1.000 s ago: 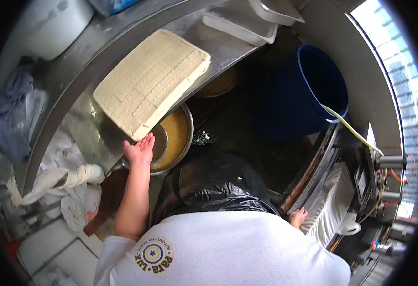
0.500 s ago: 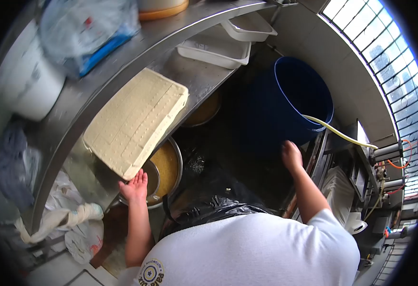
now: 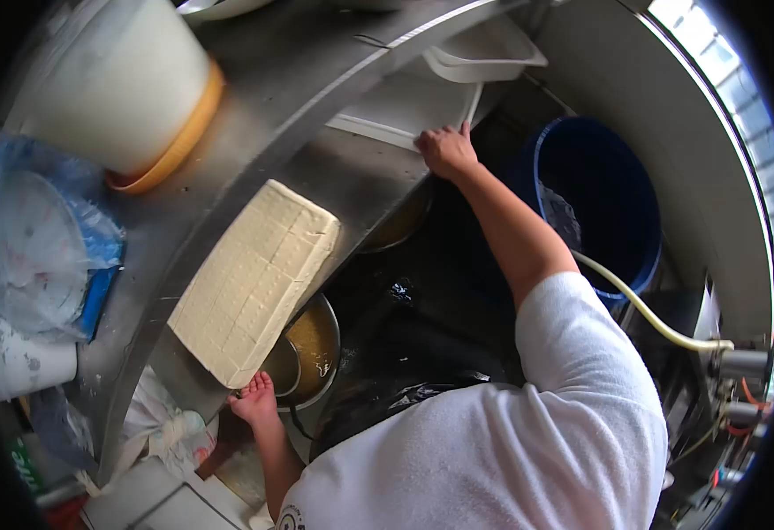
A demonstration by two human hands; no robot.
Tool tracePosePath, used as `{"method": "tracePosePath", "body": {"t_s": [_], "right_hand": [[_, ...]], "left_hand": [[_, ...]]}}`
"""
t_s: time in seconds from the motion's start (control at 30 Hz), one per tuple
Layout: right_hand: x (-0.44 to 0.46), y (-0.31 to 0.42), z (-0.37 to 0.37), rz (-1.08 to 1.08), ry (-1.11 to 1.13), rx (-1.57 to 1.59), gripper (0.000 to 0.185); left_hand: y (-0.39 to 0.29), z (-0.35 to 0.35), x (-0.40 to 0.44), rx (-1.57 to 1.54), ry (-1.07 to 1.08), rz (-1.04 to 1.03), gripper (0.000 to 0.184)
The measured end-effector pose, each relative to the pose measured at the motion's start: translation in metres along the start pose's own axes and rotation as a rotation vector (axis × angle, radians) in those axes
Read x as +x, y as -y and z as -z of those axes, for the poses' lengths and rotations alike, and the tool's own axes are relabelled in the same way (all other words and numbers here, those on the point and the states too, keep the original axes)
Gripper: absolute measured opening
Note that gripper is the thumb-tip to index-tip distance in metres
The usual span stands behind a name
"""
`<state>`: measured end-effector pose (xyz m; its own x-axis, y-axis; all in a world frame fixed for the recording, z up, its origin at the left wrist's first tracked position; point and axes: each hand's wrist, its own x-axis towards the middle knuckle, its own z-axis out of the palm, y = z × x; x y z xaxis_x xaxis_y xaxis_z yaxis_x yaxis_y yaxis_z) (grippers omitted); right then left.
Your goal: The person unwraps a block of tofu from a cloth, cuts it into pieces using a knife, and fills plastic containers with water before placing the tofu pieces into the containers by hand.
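A big pale slab of tofu (image 3: 259,278), scored with grid lines and small bumps, lies on the lower steel shelf. My left hand (image 3: 254,399) is palm up at its near end, fingers stretched out and touching or very close to its bottom edge. Farther along the shelf, my right hand (image 3: 447,150) has its fingers bent over the near corner of a white plastic tray (image 3: 376,132). A second white tray (image 3: 493,69) is just beyond it.
Below the shelf stands a metal pot (image 3: 334,340) of yellowish liquid with a bowl in it. A blue barrel (image 3: 537,168) and a pale hose (image 3: 643,305) are at right. A white bucket with orange base (image 3: 131,88) and bagged items (image 3: 38,238) occupy the upper counter.
My right hand has swung from beside the blue barrel up and left to the white tray. My left hand stays by the slab's near end. The view has turned and shifted.
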<state>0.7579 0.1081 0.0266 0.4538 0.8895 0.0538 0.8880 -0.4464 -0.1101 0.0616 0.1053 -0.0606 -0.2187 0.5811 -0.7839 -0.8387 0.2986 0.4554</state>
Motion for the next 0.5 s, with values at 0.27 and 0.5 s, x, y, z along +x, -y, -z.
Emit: {"method": "tracePosePath", "body": {"t_s": [0.27,0.5], "right_hand": [[-0.047,0.176,-0.009,0.185,0.201,0.224,0.042],[-0.08,0.21,-0.003,0.356,0.292,0.254,0.045]], "left_hand": [[0.015,0.015,-0.005,-0.103,-0.043,0.032,0.088],[-0.014,0.008,-0.017,-0.015,-0.015,-0.024,0.099]]}}
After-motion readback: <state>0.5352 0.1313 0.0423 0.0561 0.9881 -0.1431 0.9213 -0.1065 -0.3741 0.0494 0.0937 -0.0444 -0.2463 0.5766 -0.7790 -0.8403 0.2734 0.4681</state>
